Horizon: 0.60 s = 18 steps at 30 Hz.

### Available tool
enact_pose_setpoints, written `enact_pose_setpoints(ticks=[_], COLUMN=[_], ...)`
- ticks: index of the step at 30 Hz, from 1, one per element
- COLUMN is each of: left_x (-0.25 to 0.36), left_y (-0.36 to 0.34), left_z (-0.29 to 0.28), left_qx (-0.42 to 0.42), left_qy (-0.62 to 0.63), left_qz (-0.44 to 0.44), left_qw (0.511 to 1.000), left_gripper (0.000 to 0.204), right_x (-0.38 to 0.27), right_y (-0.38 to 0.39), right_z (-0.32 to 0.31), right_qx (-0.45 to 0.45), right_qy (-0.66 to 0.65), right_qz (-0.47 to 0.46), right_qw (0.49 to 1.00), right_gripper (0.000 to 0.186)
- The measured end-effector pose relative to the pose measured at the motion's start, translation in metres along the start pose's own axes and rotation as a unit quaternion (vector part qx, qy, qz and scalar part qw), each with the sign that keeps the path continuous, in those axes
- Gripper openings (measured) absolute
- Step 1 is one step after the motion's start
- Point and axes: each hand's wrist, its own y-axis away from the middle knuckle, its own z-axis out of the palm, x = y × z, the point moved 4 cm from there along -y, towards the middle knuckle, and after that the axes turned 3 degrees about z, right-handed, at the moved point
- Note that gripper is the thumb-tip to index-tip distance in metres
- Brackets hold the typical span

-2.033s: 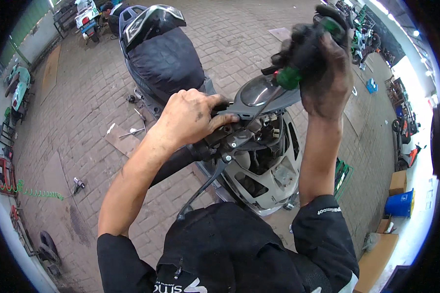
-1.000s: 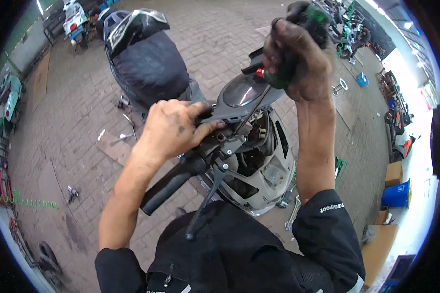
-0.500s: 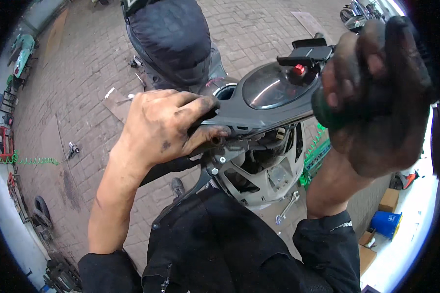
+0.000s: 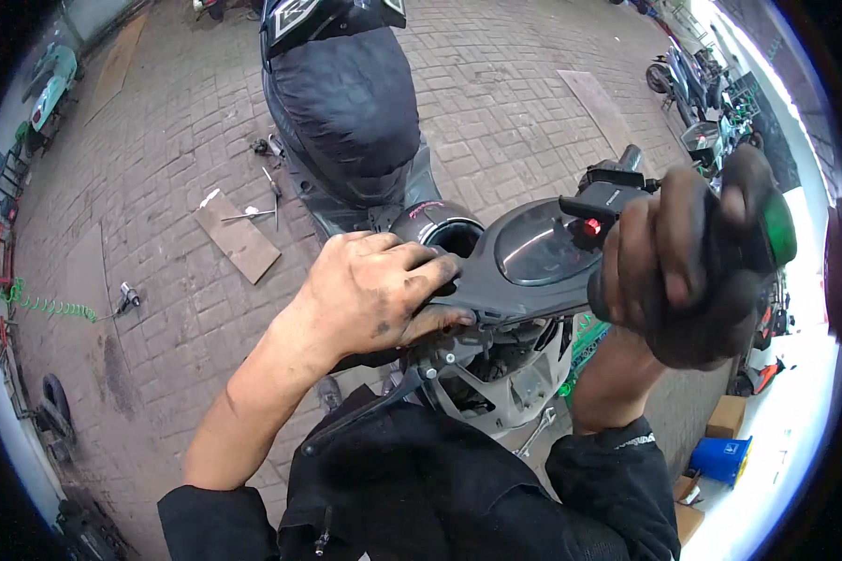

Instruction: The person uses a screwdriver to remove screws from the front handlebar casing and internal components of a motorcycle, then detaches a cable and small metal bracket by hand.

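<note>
Two bare, grease-darkened hands work in front of me on the head camera; the left hand (image 4: 370,294) grasps the near-left corner of a dark grey instrument cover (image 4: 482,280), fingers curled over its top and thumb pressed against its lower edge; the right hand (image 4: 669,252), raised at the cover's other end, is clenched around a dark tool with a green end (image 4: 778,231); I cannot tell its exact kind, since the fingers hide most of it.

I see the cover above the pale front frame (image 4: 524,393) of a scooter (image 4: 426,178), its oval display lens (image 4: 543,252) facing up; a black phone holder (image 4: 611,194) sits beyond the lens, near a red button (image 4: 592,226); the brake lever (image 4: 374,408) slants toward the lower left; farther off I make out the dark seat (image 4: 346,103), a cardboard piece (image 4: 239,243) on brick paving (image 4: 159,206), and a spanner (image 4: 538,432) lying near the scooter.
</note>
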Motion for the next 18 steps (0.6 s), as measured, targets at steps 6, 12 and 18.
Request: enact_pose_setpoints(ticks=[6,12,18], left_x=[0.001,0.007,0.004], left_y=[0.007,0.005,0.006], left_z=[0.003,0.002,-0.001], left_qx=[0.007,-0.011,0.003], left_qy=[-0.024,-0.025,-0.008], left_qz=[0.009,0.010,0.004], left_qw=[1.000,1.000,1.000], left_gripper=[0.039,0.039,0.040], right_x=[-0.012,-0.038,-0.026], right_y=[0.027,0.034,0.022], right_z=[0.032,0.055,0.028], right_qx=[0.353,0.401,0.283], right_qy=[0.232,0.424,0.172], right_qz=[0.002,-0.050,-0.090], right_qw=[0.906,0.810,0.939], right_gripper=[0.067,0.042,0.027])
